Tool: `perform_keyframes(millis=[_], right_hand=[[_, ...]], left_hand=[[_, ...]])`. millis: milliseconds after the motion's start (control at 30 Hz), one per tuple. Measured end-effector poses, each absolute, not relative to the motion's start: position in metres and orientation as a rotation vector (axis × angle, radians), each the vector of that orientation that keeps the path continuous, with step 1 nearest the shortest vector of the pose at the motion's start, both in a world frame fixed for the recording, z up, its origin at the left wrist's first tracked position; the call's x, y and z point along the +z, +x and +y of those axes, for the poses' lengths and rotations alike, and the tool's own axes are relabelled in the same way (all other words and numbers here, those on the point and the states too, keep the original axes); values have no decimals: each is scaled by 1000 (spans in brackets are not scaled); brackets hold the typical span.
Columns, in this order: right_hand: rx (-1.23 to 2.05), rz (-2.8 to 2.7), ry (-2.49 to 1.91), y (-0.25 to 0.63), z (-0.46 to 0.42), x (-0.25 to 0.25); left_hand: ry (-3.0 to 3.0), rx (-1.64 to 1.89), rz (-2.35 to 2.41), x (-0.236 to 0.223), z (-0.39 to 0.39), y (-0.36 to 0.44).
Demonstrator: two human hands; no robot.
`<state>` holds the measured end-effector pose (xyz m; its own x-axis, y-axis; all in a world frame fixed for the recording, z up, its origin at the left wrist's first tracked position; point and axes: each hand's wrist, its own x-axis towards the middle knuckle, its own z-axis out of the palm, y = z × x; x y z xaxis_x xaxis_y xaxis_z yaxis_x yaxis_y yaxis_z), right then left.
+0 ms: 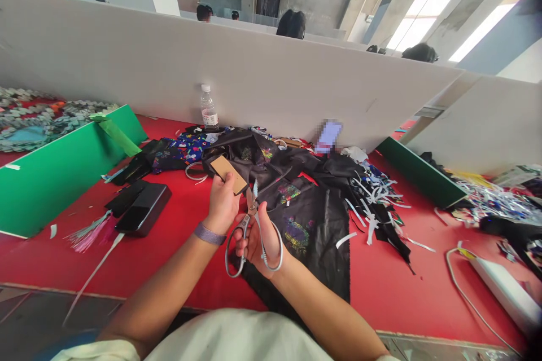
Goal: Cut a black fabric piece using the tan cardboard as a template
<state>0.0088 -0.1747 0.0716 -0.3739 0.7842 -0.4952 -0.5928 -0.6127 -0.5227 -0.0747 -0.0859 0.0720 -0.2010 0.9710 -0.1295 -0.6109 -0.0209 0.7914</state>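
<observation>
My left hand (223, 201) is closed around a flat tan rectangular piece with a dark edge (230, 174), thumb on top. In my right hand (258, 242) is a pair of scissors (251, 206) with silver-grey handles; the blades point up and away, close to the tan piece's lower corner. Whether the blades touch it I cannot tell. Below and beyond both hands spreads black fabric (322, 242) with colourful shiny printed patterns, bunched at the back and hanging toward my lap.
A black box-like device (146, 211) with a white cable lies left. At the back stand a plastic bottle (209, 110) and a propped phone (328, 136). White strips (371, 225) litter the right. Green dividers (80, 172) flank the red table (381, 299); a white power strip (503, 287) lies far right.
</observation>
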Motion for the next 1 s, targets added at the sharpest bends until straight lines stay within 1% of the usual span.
perform_keyframes(millis=[600,1000], right_hand=[[2089,-302,-938,12,-174,78],[2172,-152,-795,13,-173,88]], left_hand=[[548,1486,946,77,-100,-70],[548,1469,983,80,-104,-66]])
